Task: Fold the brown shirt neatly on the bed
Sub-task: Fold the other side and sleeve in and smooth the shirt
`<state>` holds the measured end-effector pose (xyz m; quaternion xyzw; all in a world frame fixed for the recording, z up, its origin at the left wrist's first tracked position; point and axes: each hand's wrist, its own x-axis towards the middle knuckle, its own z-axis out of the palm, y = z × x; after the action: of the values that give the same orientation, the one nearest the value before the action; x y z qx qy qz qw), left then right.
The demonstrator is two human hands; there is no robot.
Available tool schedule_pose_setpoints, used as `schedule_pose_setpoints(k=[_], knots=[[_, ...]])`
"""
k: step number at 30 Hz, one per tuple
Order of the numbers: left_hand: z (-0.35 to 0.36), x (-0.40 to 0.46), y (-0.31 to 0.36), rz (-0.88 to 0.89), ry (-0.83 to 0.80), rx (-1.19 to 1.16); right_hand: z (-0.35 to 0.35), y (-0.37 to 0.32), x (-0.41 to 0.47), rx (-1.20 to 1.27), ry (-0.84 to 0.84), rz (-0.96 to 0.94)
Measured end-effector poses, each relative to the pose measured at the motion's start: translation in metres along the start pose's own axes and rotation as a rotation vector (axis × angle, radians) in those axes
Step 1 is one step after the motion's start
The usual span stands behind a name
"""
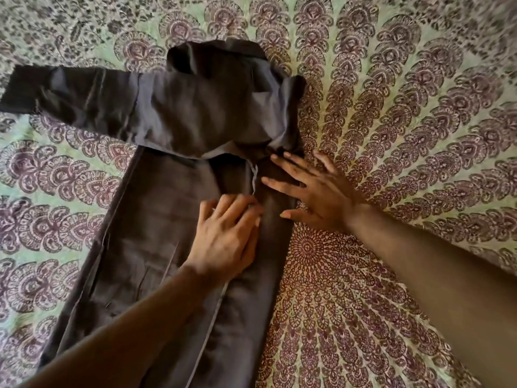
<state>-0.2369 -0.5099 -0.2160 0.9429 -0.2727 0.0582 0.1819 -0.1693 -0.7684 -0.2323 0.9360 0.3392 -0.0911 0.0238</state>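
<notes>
Seeing the brown shirt (167, 177) spread flat mid-bed (405, 121), collar at 12 o'clock, one sleeve out toward 9. Right side reads as folded inward. Right hand (316, 191), fingers spread, presses that flap down, likely to hold the crease. Left hand (226, 236) lies on the flap's edge, fingers slightly curled; I judge it's smoothing, not pinching.

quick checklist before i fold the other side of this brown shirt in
1. Right side of brown shirt folded in over the body: ok.
2. Right hand flat on that fold, fingers spread: ok.
3. Left hand at the light seam edge; whether it pinches it: cannot tell.
4. Left sleeve spread out flat, ready to fold: ok.
5. Fabric smooth below the collar: not ok, bunched.
6. Bottom hem in view: cannot tell.
</notes>
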Motion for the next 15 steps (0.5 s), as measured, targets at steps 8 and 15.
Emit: schedule_pose_setpoints(k=[8, 15], knots=[[-0.011, 0.203, -0.065, -0.262, -0.358, -0.180, -0.003, 0.001, 0.000, -0.001, -0.029, -0.011], [-0.045, 0.219, -0.088, -0.415, -0.500, -0.052, 0.000, 0.002, 0.000, 0.013, -0.018, -0.019]])
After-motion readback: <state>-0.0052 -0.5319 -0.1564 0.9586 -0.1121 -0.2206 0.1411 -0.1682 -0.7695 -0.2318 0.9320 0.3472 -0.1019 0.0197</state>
